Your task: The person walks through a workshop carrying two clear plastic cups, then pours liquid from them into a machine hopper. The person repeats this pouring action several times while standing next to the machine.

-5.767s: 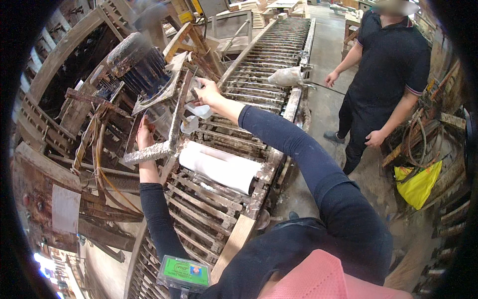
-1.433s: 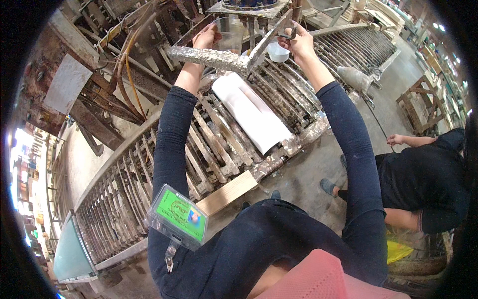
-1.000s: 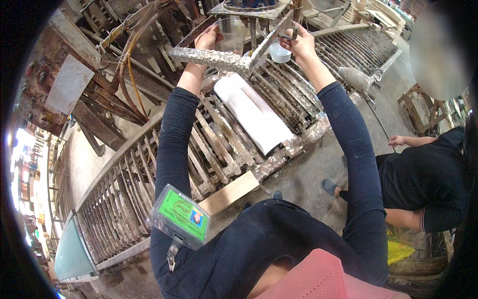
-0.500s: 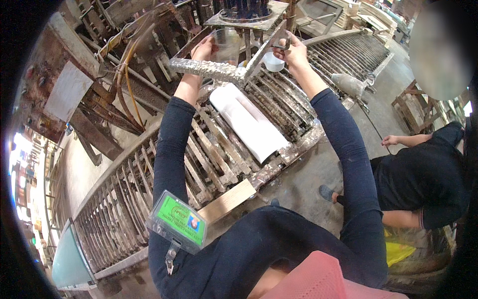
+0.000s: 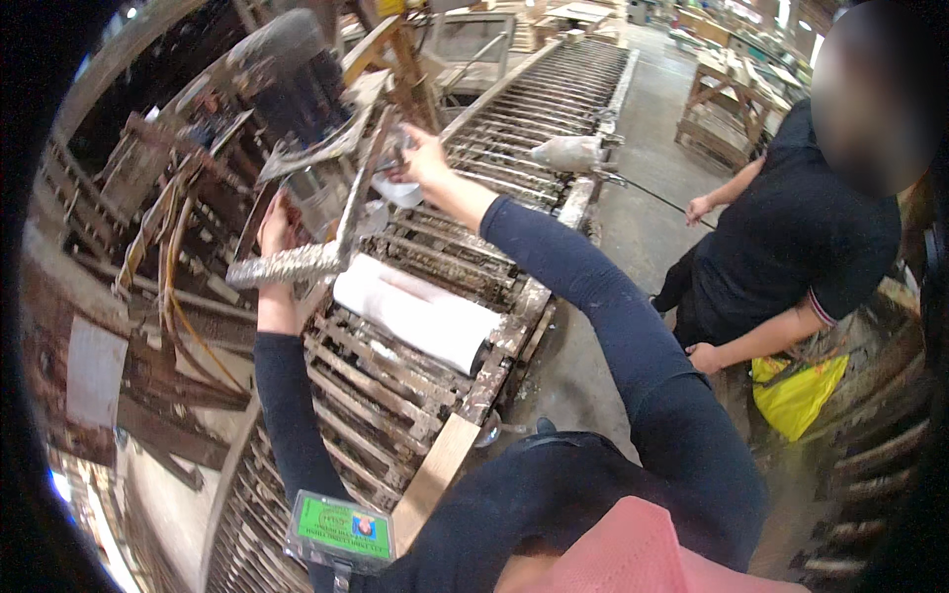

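My left hand (image 5: 279,229) reaches up behind a crusted metal frame (image 5: 287,265), its fingers curled at the side of a clear plastic container (image 5: 321,206). Motion smears the container's outline. My right hand (image 5: 425,158) is closed at the frame's right side, on a small dark part too blurred to name. Just below that hand is a whitish translucent cup (image 5: 398,191). A dark cylindrical machine part (image 5: 301,94) rises above the frame. Nearer me, a white sheet-covered roll (image 5: 415,316) lies across the slatted rollers.
The crusted roller conveyor (image 5: 549,104) runs away to the far right, with a grey bottle-shaped piece (image 5: 568,151) on its edge. A co-worker (image 5: 791,227) in black stands right, one hand at a thin rod. A yellow bag (image 5: 801,390) hangs nearby. Hoses (image 5: 173,267) run at left.
My view has swung right, so the machine and both hands sit further left in the picture. Both hands stay at the frame. More of the co-worker now shows.
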The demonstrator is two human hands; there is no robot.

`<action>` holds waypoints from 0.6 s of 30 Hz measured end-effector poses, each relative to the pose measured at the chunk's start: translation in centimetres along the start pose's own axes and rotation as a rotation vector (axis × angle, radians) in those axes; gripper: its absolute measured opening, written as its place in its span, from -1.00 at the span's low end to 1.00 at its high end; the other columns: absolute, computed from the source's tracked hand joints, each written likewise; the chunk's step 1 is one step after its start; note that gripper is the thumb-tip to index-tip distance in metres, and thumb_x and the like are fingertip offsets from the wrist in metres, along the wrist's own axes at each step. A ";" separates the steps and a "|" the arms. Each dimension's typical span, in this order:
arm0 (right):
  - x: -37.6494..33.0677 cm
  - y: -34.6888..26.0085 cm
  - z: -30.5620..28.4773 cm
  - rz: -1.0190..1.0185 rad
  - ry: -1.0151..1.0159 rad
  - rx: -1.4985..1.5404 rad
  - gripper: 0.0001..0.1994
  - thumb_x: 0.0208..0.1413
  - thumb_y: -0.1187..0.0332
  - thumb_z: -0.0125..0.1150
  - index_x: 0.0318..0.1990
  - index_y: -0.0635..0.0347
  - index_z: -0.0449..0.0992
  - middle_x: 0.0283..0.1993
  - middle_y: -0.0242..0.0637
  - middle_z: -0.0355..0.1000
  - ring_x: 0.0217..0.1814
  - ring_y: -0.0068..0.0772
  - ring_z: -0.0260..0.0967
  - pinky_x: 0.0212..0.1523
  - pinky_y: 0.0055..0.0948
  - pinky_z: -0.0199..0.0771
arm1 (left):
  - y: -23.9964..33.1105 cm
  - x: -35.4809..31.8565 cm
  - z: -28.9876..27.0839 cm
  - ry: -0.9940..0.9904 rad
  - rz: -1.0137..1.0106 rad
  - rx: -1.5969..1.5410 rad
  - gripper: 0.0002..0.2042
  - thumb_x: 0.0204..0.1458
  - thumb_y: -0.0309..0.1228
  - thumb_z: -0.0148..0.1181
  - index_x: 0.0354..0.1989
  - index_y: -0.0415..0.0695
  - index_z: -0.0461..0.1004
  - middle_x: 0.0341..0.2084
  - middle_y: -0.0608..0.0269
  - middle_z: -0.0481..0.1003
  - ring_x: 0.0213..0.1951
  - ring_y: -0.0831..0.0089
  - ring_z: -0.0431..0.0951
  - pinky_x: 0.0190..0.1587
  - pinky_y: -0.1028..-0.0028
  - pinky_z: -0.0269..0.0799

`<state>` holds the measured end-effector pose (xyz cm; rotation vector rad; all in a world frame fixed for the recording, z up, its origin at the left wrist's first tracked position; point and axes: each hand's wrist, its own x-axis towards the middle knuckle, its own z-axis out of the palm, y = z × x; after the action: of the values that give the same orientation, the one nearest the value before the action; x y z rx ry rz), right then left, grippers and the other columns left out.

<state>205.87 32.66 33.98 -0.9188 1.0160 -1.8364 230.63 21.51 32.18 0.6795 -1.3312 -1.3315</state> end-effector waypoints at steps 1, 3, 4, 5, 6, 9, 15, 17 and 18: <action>0.2 0.1 -0.1 0.013 0.043 -0.024 -0.55 0.13 0.60 -0.17 0.18 0.00 0.17 -0.30 -0.20 0.42 -0.56 -0.31 0.43 -0.60 -0.39 0.51 | 0.0 -0.2 0.0 -0.009 0.026 -0.003 -0.62 0.12 -0.25 0.00 0.06 -0.17 0.32 -0.16 0.32 0.43 -0.27 0.61 0.38 -0.22 0.59 0.29; 0.3 0.5 -0.2 -0.039 0.106 -0.063 -0.52 0.01 0.50 0.11 0.14 0.05 0.24 -0.26 -0.18 0.47 -0.55 -0.24 0.45 -0.63 -0.37 0.52 | -0.1 -0.4 0.1 -0.018 0.024 -0.006 -0.60 0.13 -0.25 -0.02 0.10 -0.17 0.28 -0.10 0.33 0.40 -0.19 0.60 0.37 -0.16 0.59 0.27; 0.5 0.5 -0.2 -0.080 0.072 -0.090 -0.51 -0.01 0.48 0.13 0.14 0.04 0.25 -0.26 -0.16 0.47 -0.54 -0.28 0.45 -0.61 -0.39 0.52 | 0.0 -0.2 0.3 -0.017 0.031 -0.034 -0.62 0.12 -0.25 -0.01 0.07 -0.18 0.30 -0.14 0.34 0.41 -0.23 0.60 0.37 -0.19 0.58 0.27; 0.7 0.4 -0.4 0.024 0.130 -0.162 -0.50 -0.03 0.46 0.15 0.13 0.03 0.27 -0.26 -0.13 0.47 -0.53 -0.31 0.46 -0.59 -0.41 0.53 | 0.0 -0.1 0.6 0.066 -0.064 -0.048 -0.64 0.12 -0.26 0.01 0.04 -0.18 0.33 -0.19 0.35 0.42 -0.27 0.61 0.36 -0.22 0.57 0.27; 0.4 0.5 -0.6 -0.069 0.125 -0.205 -0.51 -0.03 0.44 0.16 0.12 0.02 0.28 -0.29 -0.14 0.48 -0.53 -0.34 0.46 -0.58 -0.42 0.52 | 0.1 0.0 0.7 -0.049 -0.031 -0.057 -0.66 0.11 -0.27 0.02 0.00 -0.18 0.36 -0.25 0.37 0.42 -0.32 0.62 0.35 -0.26 0.58 0.26; 0.4 0.5 -0.6 0.008 0.129 -0.115 -0.50 -0.05 0.41 0.18 0.12 0.02 0.28 -0.28 -0.13 0.49 -0.52 -0.33 0.48 -0.57 -0.41 0.52 | 0.4 0.7 1.0 0.061 -0.089 0.007 -0.73 0.09 -0.28 0.07 -0.10 -0.16 0.42 -0.44 0.45 0.38 -0.47 0.66 0.27 -0.38 0.60 0.21; 1.0 0.7 -0.6 -0.199 0.183 -0.309 -0.50 -0.09 0.38 0.21 0.10 0.04 0.32 -0.25 -0.06 0.48 -0.51 -0.34 0.49 -0.46 -0.40 0.53 | 0.3 0.8 0.6 -0.049 0.012 -0.015 -0.78 0.08 -0.34 0.07 -0.15 -0.16 0.43 -0.59 0.47 0.32 -0.57 0.69 0.23 -0.49 0.64 0.14; 0.9 0.6 -0.6 -0.201 0.180 -0.328 -0.50 -0.09 0.37 0.21 0.09 0.05 0.32 -0.25 -0.07 0.48 -0.51 -0.34 0.49 -0.45 -0.39 0.53 | 0.2 0.7 0.5 0.029 -0.034 -0.025 -0.80 0.09 -0.34 0.06 -0.18 -0.16 0.43 -0.62 0.48 0.30 -0.59 0.69 0.21 -0.52 0.65 0.13; 0.7 0.4 -0.7 -0.152 0.162 -0.276 -0.50 -0.09 0.37 0.21 0.09 0.05 0.32 -0.24 -0.08 0.48 -0.51 -0.33 0.49 -0.46 -0.39 0.53 | 0.2 0.8 0.5 -0.010 0.009 -0.018 -0.81 0.09 -0.34 0.06 -0.19 -0.16 0.43 -0.62 0.48 0.29 -0.60 0.69 0.21 -0.52 0.65 0.12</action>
<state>205.14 32.04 33.46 -1.0469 1.3574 -1.9528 229.99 20.99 32.66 0.6538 -1.3274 -1.3398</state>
